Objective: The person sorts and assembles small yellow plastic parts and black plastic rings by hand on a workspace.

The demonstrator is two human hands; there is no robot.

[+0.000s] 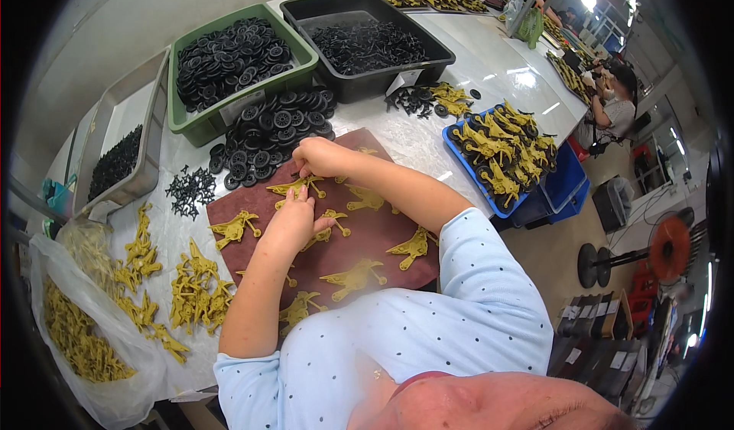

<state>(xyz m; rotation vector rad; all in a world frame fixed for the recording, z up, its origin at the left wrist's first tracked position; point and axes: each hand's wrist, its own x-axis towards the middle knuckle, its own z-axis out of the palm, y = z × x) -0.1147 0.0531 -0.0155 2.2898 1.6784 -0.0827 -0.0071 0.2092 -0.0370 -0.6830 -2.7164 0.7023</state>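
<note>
Maroon mat (373,235) beneath yellow part (313,182), left grip (289,225), right grip (319,158).

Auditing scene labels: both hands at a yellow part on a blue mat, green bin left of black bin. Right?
Not blue: the head view shows a maroon mat. Left hand and right hand are at a yellow part on it, green bin left of black bin.

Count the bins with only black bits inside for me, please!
3: the grey bin at the far left, the green bin next to it, and the black bin to the right of the green one. Others may be hidden.
</note>
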